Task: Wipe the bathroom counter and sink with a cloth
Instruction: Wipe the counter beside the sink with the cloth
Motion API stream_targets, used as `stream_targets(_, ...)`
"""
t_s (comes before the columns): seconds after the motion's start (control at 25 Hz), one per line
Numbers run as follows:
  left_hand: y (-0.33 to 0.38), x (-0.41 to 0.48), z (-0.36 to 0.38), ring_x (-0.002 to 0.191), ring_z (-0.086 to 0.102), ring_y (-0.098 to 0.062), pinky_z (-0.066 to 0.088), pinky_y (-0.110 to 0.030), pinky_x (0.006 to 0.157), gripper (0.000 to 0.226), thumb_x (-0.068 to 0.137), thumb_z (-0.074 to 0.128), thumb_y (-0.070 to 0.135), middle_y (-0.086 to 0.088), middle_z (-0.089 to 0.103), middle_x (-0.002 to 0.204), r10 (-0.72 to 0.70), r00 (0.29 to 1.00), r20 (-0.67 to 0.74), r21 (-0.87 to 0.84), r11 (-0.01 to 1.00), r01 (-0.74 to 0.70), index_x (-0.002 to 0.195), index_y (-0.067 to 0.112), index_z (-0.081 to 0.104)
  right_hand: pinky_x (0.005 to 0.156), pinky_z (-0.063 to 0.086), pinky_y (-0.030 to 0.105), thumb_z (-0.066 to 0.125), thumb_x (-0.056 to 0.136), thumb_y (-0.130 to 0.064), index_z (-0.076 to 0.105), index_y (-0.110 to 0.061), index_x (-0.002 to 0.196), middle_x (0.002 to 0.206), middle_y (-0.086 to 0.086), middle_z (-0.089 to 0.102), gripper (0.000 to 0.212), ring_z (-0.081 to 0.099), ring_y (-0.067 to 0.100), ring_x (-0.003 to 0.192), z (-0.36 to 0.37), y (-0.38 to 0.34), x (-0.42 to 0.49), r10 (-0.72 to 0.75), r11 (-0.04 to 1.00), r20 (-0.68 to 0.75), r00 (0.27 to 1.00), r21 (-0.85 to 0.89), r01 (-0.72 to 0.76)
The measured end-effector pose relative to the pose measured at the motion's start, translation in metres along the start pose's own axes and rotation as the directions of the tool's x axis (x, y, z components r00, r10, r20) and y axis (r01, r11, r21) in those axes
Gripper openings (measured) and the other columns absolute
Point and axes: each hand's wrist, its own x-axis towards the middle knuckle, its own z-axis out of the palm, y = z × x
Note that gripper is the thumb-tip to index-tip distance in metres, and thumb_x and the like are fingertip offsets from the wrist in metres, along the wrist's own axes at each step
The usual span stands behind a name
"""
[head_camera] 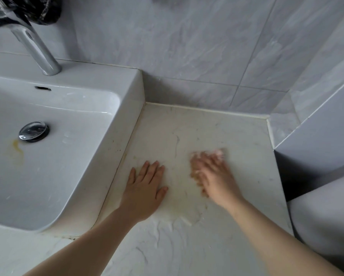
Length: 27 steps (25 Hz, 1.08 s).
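Two hands down on my worktop (187, 246) here, right of the sink (77, 156). My left hand (145, 186) lies flat, fingers straight and slightly spread, just beside the basin's edge. My right hand (215, 176) is a blurry mess, but the fingers look stretched out, pressing a pale cloth (218, 152) that peeks out past the fingertips. Yellowish smears show on the marble between my hands. Further off, a yellow stain (17, 148) sits by the drain plug (33, 130), then the chrome faucet (37, 48) and grey tiled wall (187, 46).
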Motion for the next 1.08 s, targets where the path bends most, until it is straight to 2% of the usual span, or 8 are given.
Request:
stream_targets(0.12,0.002,-0.001,0.002,0.120,0.054,-0.027,0.032,-0.047,0.095,0.071,0.096,0.003,0.050,-0.004,0.056,0.132,0.008,0.999,0.046,0.014,1.000,-0.009,0.128,0.014,0.056,0.088,0.047,0.057,0.041,0.076,-0.019,0.068,-0.011,0.112,0.120,0.013,0.065,0.045,0.062,0.043,0.106,0.003,-0.001,-0.004,0.209,0.977,-0.052,0.976,0.046,-0.207)
stream_targets(0.2,0.004,0.000,-0.001,0.122,0.051,-0.027,0.029,-0.046,0.097,0.075,0.094,-0.001,0.052,-0.004,0.054,0.135,-0.005,0.999,0.034,-0.006,1.000,0.005,0.130,0.014,0.053,0.090,0.049,0.051,0.041,0.078,-0.021,0.067,-0.017,0.114,0.122,0.005,0.065,0.045,0.061,0.036,0.110,0.008,-0.030,-0.020,-0.017,0.999,-0.034,0.999,0.051,0.019)
stream_targets(0.28,0.006,0.001,-0.003,0.139,0.025,-0.026,0.010,-0.043,0.107,0.089,0.083,-0.017,0.063,-0.001,0.028,0.152,0.013,0.999,0.034,-0.037,0.999,-0.012,0.145,0.020,0.030,0.088,0.049,0.048,0.040,0.078,-0.021,0.067,-0.017,0.113,0.121,0.005,0.065,0.044,0.063,0.034,0.108,0.002,-0.014,-0.018,-0.133,0.989,-0.020,0.991,0.055,0.134)
stream_targets(0.44,0.008,-0.002,-0.009,0.143,-0.013,-0.018,-0.013,-0.033,0.107,0.088,0.065,-0.021,0.059,0.007,-0.012,0.156,-0.009,0.997,0.074,-0.078,0.997,0.015,0.147,0.031,-0.007,0.091,0.046,0.056,0.034,0.077,-0.019,0.067,-0.008,0.114,0.122,0.017,0.063,0.051,0.060,0.045,0.108,-0.006,0.042,-0.020,0.273,0.961,-0.124,0.954,0.076,-0.265)
stream_targets(0.64,0.008,-0.007,-0.008,0.143,-0.015,-0.016,-0.009,-0.035,0.112,0.088,0.062,-0.022,0.056,0.009,-0.013,0.156,-0.004,0.997,0.083,-0.089,0.996,0.011,0.146,0.034,-0.009,0.100,0.038,0.040,0.040,0.078,-0.018,0.068,-0.010,0.113,0.121,0.005,0.065,0.046,0.059,0.034,0.113,-0.010,0.009,-0.056,-0.087,0.996,-0.073,0.994,0.000,0.087)
stream_targets(0.8,0.006,-0.018,-0.009,0.142,-0.016,-0.014,-0.011,-0.033,0.111,0.086,0.063,-0.022,0.057,0.010,-0.014,0.156,0.027,0.993,0.115,-0.100,0.995,-0.015,0.145,0.035,-0.011,0.089,0.046,0.055,0.034,0.078,-0.025,0.065,-0.010,0.115,0.118,0.015,0.065,0.050,0.060,0.039,0.109,-0.026,0.059,-0.059,0.374,0.906,-0.187,0.909,-0.137,-0.401)
stream_targets(1.0,0.006,-0.021,-0.008,0.138,-0.023,-0.010,-0.013,-0.033,0.111,0.086,0.062,-0.021,0.058,0.010,-0.016,0.155,0.032,0.991,0.127,-0.120,0.993,-0.017,0.144,0.035,-0.013,0.102,0.030,0.044,0.040,0.081,-0.025,0.062,-0.014,0.120,0.129,0.006,0.060,0.047,0.055,0.031,0.119,-0.006,-0.018,-0.072,0.080,0.995,-0.078,0.994,-0.053,-0.084)
stream_targets(1.08,0.005,-0.024,-0.008,0.131,-0.027,-0.005,-0.014,-0.033,0.110,0.083,0.062,-0.022,0.058,0.011,-0.017,0.155,0.040,0.990,0.134,-0.116,0.993,-0.024,0.142,0.036,-0.018,0.104,0.028,0.046,0.040,0.084,-0.030,0.062,-0.010,0.122,0.126,0.009,0.062,0.049,0.055,0.032,0.119,-0.014,-0.002,-0.078,0.099,0.978,-0.095,0.991,-0.174,-0.114)
